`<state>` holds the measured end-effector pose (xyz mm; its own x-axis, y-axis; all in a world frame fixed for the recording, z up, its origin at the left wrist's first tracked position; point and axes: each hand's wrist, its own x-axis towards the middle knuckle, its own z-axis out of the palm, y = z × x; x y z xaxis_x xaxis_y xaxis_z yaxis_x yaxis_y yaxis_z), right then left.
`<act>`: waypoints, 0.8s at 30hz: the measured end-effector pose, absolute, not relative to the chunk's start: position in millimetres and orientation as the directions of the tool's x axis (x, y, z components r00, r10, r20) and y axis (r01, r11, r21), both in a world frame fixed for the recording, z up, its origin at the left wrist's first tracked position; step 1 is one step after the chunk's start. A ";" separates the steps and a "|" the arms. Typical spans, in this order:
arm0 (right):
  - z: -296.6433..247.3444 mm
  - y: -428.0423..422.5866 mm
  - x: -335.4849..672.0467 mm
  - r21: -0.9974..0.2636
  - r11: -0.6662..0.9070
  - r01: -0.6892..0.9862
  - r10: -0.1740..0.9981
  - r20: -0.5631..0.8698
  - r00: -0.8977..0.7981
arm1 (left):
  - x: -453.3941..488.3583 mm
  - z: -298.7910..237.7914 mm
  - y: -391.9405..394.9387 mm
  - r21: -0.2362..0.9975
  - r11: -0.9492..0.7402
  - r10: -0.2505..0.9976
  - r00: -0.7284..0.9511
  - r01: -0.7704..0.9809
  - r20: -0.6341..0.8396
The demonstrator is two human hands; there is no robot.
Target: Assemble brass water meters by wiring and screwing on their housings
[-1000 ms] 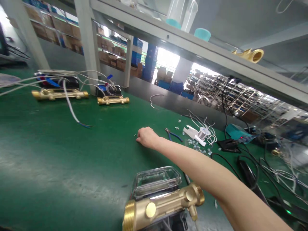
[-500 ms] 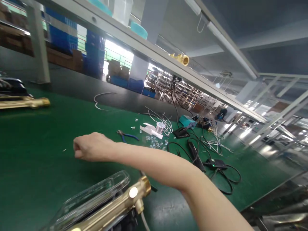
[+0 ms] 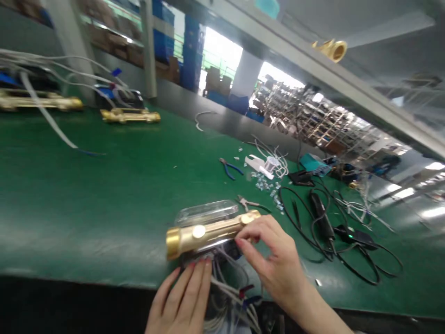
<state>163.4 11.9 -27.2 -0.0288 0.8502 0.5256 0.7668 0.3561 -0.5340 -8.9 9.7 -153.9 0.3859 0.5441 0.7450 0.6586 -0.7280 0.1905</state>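
A brass valve body (image 3: pixel 219 229) with a clear plastic cover (image 3: pixel 205 211) along its far side lies near the front edge of the bench. At its right end, my right hand (image 3: pixel 278 255) is closed, with thumb and forefinger pinched at the brass. My left hand (image 3: pixel 186 297) rests against its near side, the fingers stretched out and close together. Between my hands, several white wires (image 3: pixel 229 287) with red and blue ends hang from the near side of the valve body. The parts under my left fingertips are hidden.
Beyond the valve body lie grey-jawed pliers (image 3: pixel 250 203) and blue-handled cutters (image 3: pixel 229 168). Small clear pieces (image 3: pixel 264 183) and a wire spool (image 3: pixel 271 164) are nearby. At right sits a black soldering-type tool (image 3: pixel 321 218) with cables. More brass assemblies (image 3: pixel 132 116) stand at back left.
My right hand has come back from over the bench to the valve body's right end. My left hand has come into view. The valve body appears turned, and the view has shifted left.
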 end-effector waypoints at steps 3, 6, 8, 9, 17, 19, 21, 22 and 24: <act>-51.2 -0.3 157.4 -0.427 0.358 0.830 0.814 0.579 -0.053 | -5.6 -148.5 0.3 0.246 -0.690 0.608 0.360 0.680 0.708; -64.4 -3.3 148.7 -0.275 0.344 0.898 0.753 0.652 -0.088 | -2.4 -142.5 -1.2 0.227 -0.673 0.608 0.352 0.704 0.712; -68.7 -3.3 143.4 -0.189 0.323 0.927 0.724 0.680 -0.114 | -1.8 -140.3 -1.5 0.207 -0.667 0.602 0.354 0.716 0.716; -70.2 -3.0 141.3 -0.154 0.307 0.939 0.718 0.686 -0.122 | -1.7 -139.9 -1.7 0.203 -0.667 0.600 0.355 0.717 0.717; -82.7 -0.9 131.9 -0.025 0.230 0.973 0.659 0.740 -0.136 | -0.8 -139.2 -2.1 0.211 -0.672 0.594 0.346 0.710 0.726; -85.9 -1.9 131.4 0.002 0.220 0.976 0.649 0.746 -0.147 | -0.6 -138.9 -2.0 0.208 -0.670 0.593 0.345 0.712 0.728; -88.4 -3.7 132.0 0.027 0.196 0.980 0.649 0.745 -0.151 | -0.7 -139.1 -2.5 0.207 -0.668 0.596 0.348 0.714 0.724; -89.4 -4.8 132.6 0.037 0.185 0.982 0.650 0.745 -0.150 | -0.9 -139.3 -2.9 0.206 -0.667 0.601 0.353 0.716 0.718; -90.9 -6.8 133.9 0.048 0.169 0.985 0.651 0.745 -0.147 | -1.3 -139.8 -3.7 0.205 -0.664 0.611 0.365 0.719 0.702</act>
<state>133.9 -6.8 -90.9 -0.1474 0.6506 0.7450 0.9845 0.1687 0.0475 -1.3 -3.7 -139.8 0.3650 0.6114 0.7021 0.7189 -0.6643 0.2048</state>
